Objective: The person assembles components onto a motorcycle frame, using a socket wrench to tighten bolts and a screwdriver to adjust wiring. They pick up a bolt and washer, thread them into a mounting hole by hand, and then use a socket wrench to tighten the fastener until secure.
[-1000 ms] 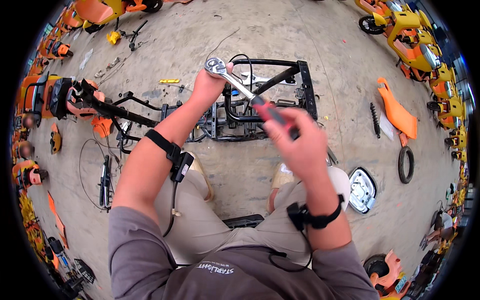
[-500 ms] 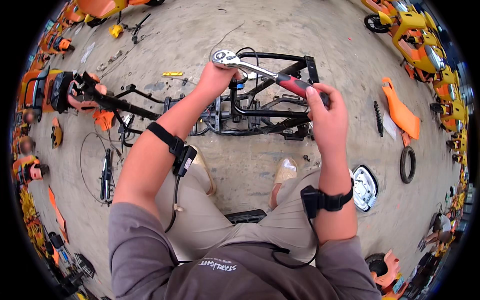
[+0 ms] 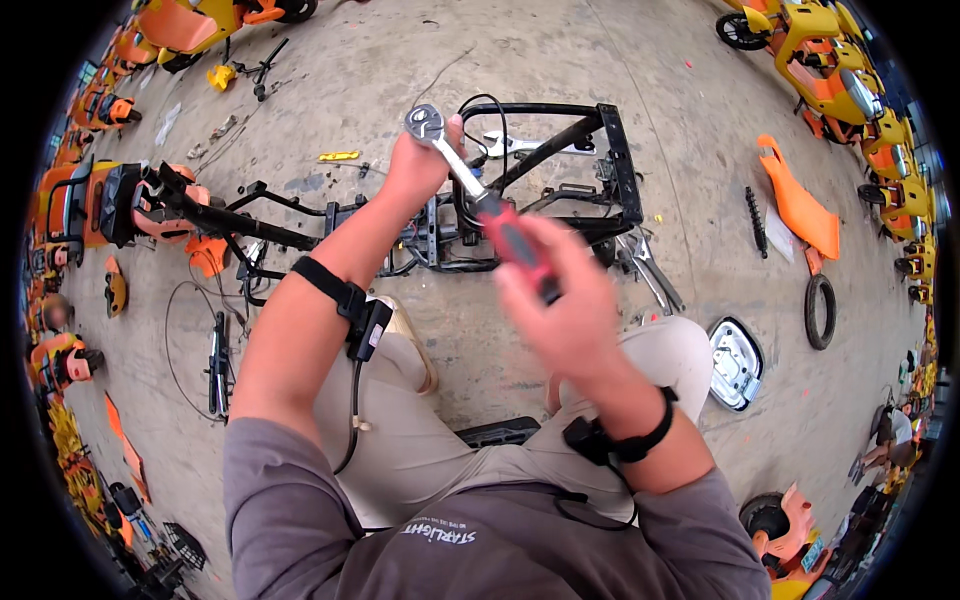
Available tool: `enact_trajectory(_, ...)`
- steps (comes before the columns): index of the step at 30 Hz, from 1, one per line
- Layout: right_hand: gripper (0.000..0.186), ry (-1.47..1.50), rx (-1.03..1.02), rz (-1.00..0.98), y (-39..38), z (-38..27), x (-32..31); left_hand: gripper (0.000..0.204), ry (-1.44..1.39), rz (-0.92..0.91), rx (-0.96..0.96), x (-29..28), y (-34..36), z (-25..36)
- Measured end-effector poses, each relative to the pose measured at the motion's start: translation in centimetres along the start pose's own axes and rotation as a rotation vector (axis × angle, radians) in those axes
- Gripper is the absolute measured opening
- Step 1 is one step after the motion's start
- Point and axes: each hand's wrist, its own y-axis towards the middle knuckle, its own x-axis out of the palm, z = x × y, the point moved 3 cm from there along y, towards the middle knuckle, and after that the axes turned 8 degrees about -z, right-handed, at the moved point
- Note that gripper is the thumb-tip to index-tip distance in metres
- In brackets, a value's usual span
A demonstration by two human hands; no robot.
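A ratchet wrench (image 3: pixel 462 172) with a round chrome head and a red-and-black handle slants over a black tubular scooter frame (image 3: pixel 540 108). My left hand (image 3: pixel 420 160) is closed at the wrench's head, its fingers mostly hidden from view. Around the handle's lower end is my right hand (image 3: pixel 575 310), blurred by motion, with the thumb on one side of the grip and the fingers on the other. Beneath the wrench, the frame lies on the concrete floor, its long black tube reaching to the left.
A chrome adjustable wrench (image 3: pixel 515 145) shows through the frame, and more hand tools (image 3: pixel 652 272) lie by its right end. Further right are a shock absorber (image 3: pixel 755 222), an orange panel (image 3: pixel 800 215) and a tyre (image 3: pixel 820 312). Yellow scooters (image 3: pixel 815 75) line the edges.
The handle has swung toward me and to the left, with my right hand moving along. The head has shifted slightly left with my left hand. Tools by the frame's right end are now uncovered.
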Motion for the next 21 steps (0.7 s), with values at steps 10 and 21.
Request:
enact_trajectory(10,0.041,-0.023,0.189,-0.082,1.1,1.3,-3.2,0.036,0.221,0.044,0.038,-0.8,0.1,-0.1)
enact_trajectory(21,0.044,0.03,-0.126,0.061,0.9,2.6,-2.9,0.033,0.157,0.017,0.041,-0.3,1.2,-1.4)
